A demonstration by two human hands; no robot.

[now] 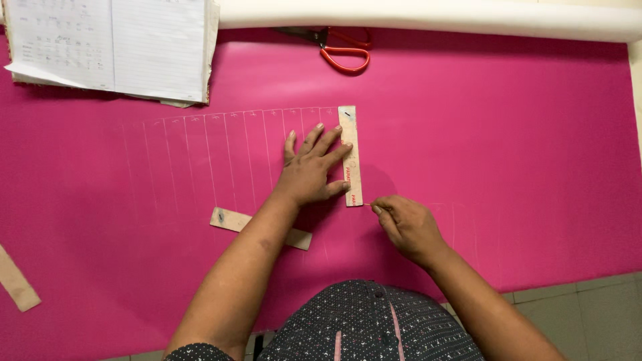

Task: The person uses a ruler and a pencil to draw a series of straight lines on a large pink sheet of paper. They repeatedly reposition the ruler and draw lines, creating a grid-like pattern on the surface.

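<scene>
A pink fabric sheet (508,154) covers the table, marked with several thin chalk lines running away from me. My left hand (313,168) lies flat with fingers spread, pressing a short wooden ruler (350,157) that stands upright on the fabric. My right hand (404,226) is pinched on a small marking chalk whose tip touches the fabric at the ruler's lower right corner. A second wooden ruler (231,220) lies slanted under my left forearm.
An open notebook (110,47) sits at the back left. Red-handled scissors (341,48) lie at the back centre, below a white roll (428,17). A wooden strip (17,281) pokes in at the left edge. Tiled floor (588,314) shows bottom right.
</scene>
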